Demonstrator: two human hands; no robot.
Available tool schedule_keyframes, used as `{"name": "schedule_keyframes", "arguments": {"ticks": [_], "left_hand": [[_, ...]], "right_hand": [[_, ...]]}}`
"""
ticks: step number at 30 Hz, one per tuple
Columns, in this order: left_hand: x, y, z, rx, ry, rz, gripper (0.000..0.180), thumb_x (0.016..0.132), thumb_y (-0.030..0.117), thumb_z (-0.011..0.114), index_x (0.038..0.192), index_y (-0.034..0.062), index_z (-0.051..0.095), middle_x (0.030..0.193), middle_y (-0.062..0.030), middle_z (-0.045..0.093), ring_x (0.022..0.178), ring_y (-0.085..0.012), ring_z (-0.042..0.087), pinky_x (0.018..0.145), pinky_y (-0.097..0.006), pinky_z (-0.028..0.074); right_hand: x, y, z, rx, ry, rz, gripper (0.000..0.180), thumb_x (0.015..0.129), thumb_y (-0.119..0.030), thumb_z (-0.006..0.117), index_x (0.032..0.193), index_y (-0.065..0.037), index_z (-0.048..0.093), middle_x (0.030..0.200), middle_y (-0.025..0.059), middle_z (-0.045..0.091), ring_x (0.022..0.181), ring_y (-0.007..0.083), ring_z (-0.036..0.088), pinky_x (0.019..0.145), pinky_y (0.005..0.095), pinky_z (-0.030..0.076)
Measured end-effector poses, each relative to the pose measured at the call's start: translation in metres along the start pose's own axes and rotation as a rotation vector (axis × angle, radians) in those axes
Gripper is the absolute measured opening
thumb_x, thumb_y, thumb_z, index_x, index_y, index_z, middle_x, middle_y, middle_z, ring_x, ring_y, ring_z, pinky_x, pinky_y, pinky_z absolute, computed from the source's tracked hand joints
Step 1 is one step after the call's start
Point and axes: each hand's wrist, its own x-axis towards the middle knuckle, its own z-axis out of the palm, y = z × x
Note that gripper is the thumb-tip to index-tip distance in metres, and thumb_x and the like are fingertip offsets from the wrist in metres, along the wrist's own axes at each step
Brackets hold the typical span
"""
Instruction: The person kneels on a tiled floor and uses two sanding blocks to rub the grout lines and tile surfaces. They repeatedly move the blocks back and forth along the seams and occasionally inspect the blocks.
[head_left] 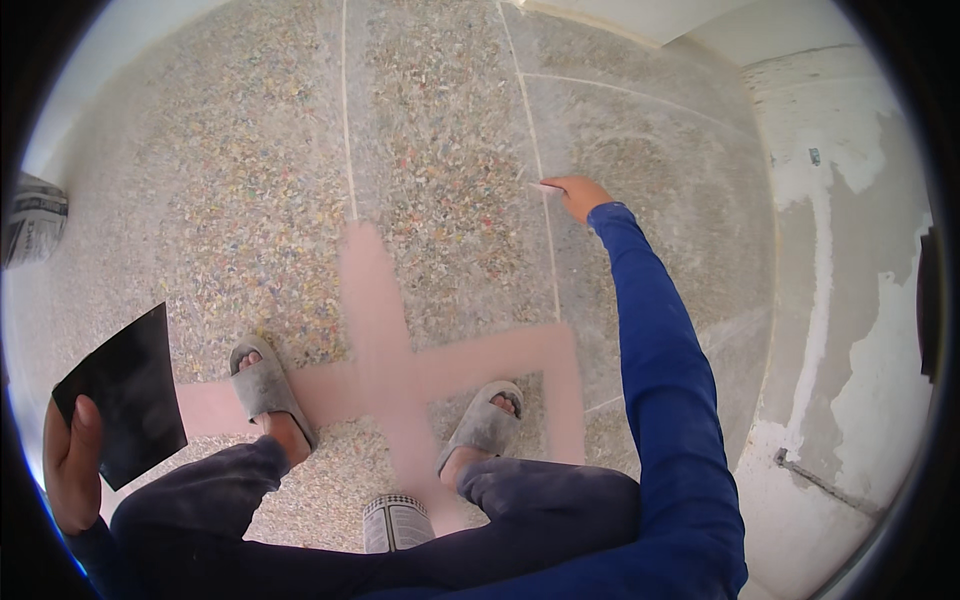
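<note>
My left hand (76, 465) grips a flat black square sheet (130, 390), thumb on its face, held up at the lower left. Out in front, my right hand (582, 196) is closed on a small, thin, pale pink piece (546, 188), its kind unclear. That piece is at a pale straight seam line (552, 240) in the speckled floor (450, 130). Smooth pink bands (380, 310) cover other lines of the floor, crossing near my feet and turning a corner below my right arm.
My feet in grey slippers (265, 380) are by the pink bands. A metal can (396, 522) sits between my legs. A printed bag (38, 220) lies at the far left. A patchy plastered wall (850, 300) with a grey strip (830, 487) borders the right side.
</note>
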Motion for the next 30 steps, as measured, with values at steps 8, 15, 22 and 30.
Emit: {"name": "schedule_keyframes", "arguments": {"ticks": [8,15,22,30], "left_hand": [[0.011,-0.003,0.001,0.036,0.02,-0.113,0.03,0.106,0.033,0.054,0.113,0.0043,0.061,0.083,0.0061,0.048,0.075,-0.0043,0.04,0.068,-0.022,0.033],[0.018,0.013,0.021,0.025,0.024,-0.045,0.035,0.106,0.037,0.052,0.096,0.0042,0.054,0.081,0.0008,0.046,0.075,-0.0083,0.04,0.071,-0.026,0.036],[0.019,0.023,0.025,0.138,-0.045,-0.064,0.041,0.106,0.041,0.051,0.106,0.0004,0.057,0.092,-0.0018,0.053,0.086,-0.0105,0.047,0.082,-0.025,0.04],[0.019,0.031,0.025,0.258,-0.048,-0.068,0.058,0.104,0.048,0.051,0.127,-0.0046,0.056,0.117,-0.0105,0.062,0.111,-0.0172,0.055,0.101,-0.028,0.04]], "right_hand": [[0.01,-0.003,0.032,-0.453,-0.023,0.114,0.063,0.1,-0.004,0.044,0.155,-0.033,0.035,0.152,0.0076,0.045,0.138,0.0279,0.045,0.116,0.0504,0.033],[0.006,-0.009,0.051,-0.475,0.009,0.188,0.066,0.102,-0.007,0.043,0.156,-0.041,0.027,0.16,0.0057,0.036,0.144,0.0268,0.039,0.119,0.0621,0.023],[-0.023,-0.006,0.071,-0.464,0.001,0.193,0.069,0.101,-0.006,0.046,0.156,-0.042,0.026,0.163,0.0055,0.032,0.145,0.0275,0.038,0.119,0.0623,0.022],[-0.071,-0.009,0.099,-0.446,-0.027,0.197,0.071,0.1,-0.009,0.049,0.158,-0.041,0.022,0.164,0.0057,0.028,0.147,0.0278,0.035,0.119,0.0612,0.023]]}}
